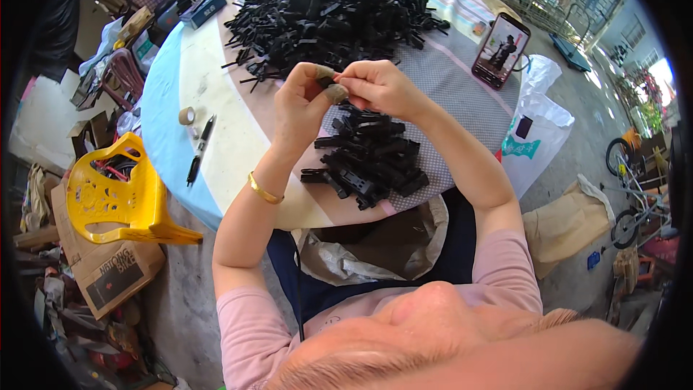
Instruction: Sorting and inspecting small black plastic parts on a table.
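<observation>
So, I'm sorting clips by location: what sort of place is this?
Probably a home workshop or storeroom: a heap of small black parts on a cloth-covered table, a yellow plastic chair and a cardboard box among clutter.

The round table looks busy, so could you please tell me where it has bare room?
Bare cloth lies between the pen and left forearm, and between the phone and right forearm. The far middle is crowded by the large black heap, the near edge by the smaller pile; the left hand and right hand show between.
</observation>
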A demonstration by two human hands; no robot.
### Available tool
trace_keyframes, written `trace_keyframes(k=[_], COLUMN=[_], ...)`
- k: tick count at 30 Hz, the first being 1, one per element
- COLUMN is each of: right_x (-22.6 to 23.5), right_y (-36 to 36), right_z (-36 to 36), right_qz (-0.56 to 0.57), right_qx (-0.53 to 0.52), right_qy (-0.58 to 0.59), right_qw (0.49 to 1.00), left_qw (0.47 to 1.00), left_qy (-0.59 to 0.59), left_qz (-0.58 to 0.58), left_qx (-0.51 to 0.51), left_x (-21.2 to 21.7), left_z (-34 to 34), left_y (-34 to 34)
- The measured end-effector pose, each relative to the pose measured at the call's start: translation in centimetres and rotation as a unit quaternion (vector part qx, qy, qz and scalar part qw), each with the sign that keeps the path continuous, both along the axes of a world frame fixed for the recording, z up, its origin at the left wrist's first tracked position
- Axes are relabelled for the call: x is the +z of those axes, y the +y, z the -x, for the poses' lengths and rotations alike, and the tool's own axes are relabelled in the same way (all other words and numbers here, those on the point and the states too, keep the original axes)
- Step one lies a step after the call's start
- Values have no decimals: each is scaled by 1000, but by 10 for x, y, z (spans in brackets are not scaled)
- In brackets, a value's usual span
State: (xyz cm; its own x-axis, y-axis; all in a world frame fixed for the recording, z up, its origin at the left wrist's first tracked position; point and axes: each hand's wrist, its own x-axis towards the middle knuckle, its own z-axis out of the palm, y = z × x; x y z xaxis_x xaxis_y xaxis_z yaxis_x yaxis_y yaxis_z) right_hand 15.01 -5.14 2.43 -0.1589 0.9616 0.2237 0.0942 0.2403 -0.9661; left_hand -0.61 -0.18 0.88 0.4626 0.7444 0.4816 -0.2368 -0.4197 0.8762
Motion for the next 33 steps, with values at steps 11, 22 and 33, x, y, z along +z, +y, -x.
trace_keyframes(k=[11, 22, 33], right_x=[-4, -14, -14], right_y=[4, 10, 3], right_z=[-12, -11, 6], right_qz=[9, -80, -84], right_qx=[-7, -154, -173], right_qy=[-21, -148, -130], right_qw=[1000, 973, 973], left_qw=[991, 965, 933], left_qy=[58, 183, 213], left_qz=[-91, -172, -268], left_qx=[80, 77, 110], left_x=[-4, -3, -7], left_z=[-10, -14, -10], left_y=[-3, -14, -6])
